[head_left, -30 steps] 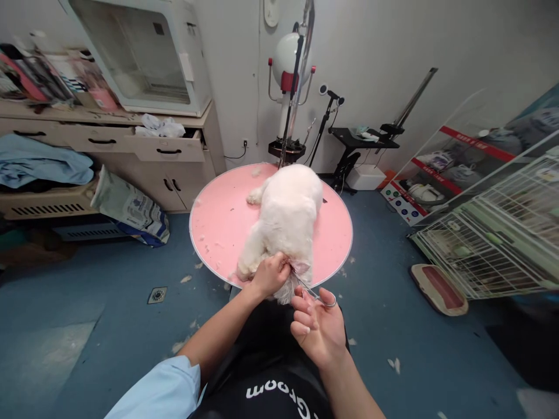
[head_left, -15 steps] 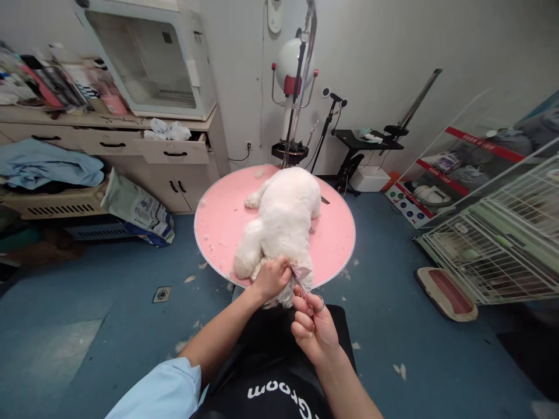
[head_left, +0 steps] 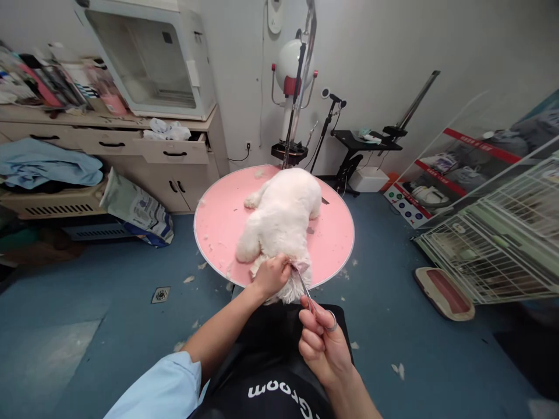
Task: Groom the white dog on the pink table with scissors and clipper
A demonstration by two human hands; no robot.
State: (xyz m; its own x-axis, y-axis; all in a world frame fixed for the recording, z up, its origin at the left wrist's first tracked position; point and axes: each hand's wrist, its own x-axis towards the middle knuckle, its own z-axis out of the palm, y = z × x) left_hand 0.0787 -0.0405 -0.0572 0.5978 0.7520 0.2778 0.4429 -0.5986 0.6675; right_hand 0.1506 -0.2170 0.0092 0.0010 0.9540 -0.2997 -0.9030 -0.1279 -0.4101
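A small white dog lies on a round pink grooming table, its rear end toward me. My left hand is closed on the fur at the dog's rear, near the table's front edge. My right hand grips a pair of scissors through the finger rings. The blades point up at the pink skin just right of my left hand. A black apron covers my lap below.
Fur clippings lie on the table and the blue floor. A cabinet with an open drawer stands at left, a dryer stand behind the table, wire cages at right, a floor drain at lower left.
My right hand has drawn back toward me with the scissors, so more of the blades show. The dog's left hind leg has shifted a little. My left hand keeps its hold.
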